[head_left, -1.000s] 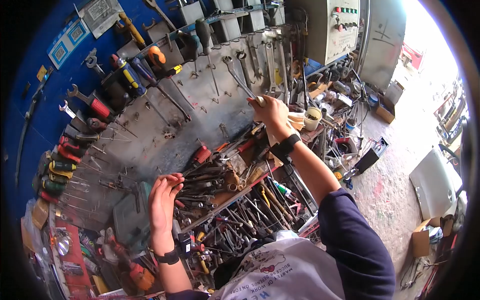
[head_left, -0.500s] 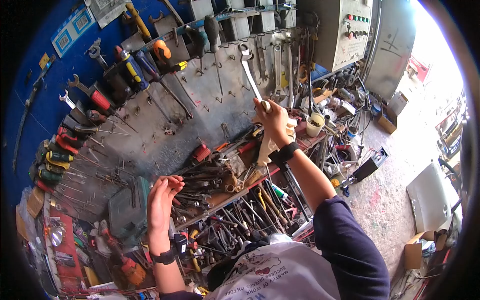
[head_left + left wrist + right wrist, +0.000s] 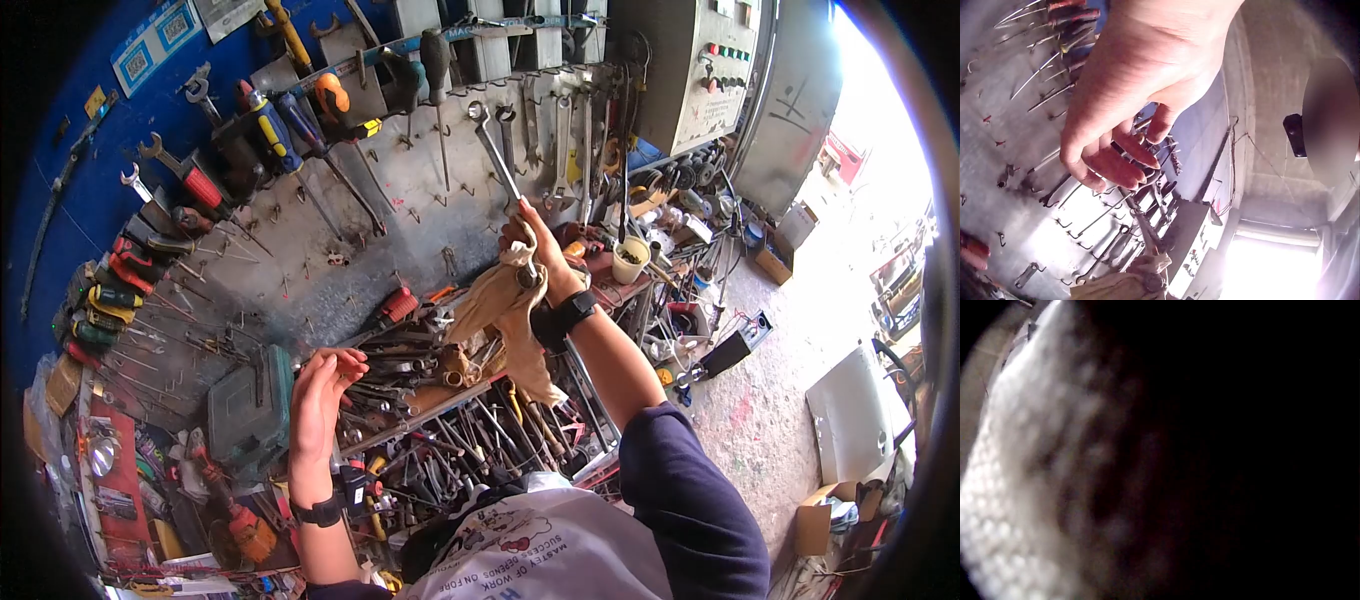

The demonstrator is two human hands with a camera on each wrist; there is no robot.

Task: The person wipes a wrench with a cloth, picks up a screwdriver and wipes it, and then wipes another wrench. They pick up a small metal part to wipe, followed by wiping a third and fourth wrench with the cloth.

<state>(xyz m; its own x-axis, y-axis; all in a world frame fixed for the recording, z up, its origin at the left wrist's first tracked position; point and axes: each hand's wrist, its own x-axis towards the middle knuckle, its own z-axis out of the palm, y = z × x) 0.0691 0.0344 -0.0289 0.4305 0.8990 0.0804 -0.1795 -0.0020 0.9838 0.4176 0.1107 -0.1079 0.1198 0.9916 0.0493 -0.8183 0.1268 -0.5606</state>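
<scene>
In the head view my right hand (image 3: 545, 248) grips a long ring-ended wrench (image 3: 497, 158), its ring pointing up toward the wall of tools. The same hand has a cream cloth (image 3: 500, 312) bunched round the wrench's lower end, with loose folds hanging below. Knitted-looking cloth (image 3: 997, 525) fills the lit part of the right wrist view, blurred and dark beyond it. My left hand (image 3: 318, 410) hovers over the bench holding nothing, fingers loosely bent, beside a green case (image 3: 245, 405). The left wrist view shows this hand (image 3: 1141, 75) from its back.
Screwdrivers (image 3: 275, 132) and wrenches hang on the metal wall panel (image 3: 330, 225). A shelf below holds a heap of wrenches (image 3: 395, 375), with more tools under it. To the right stand a white cup (image 3: 630, 260) and a control box (image 3: 690, 95).
The cloth has swung out from behind my right hand and now drapes in front and to its left, round the wrench's lower end. My left hand stays almost still.
</scene>
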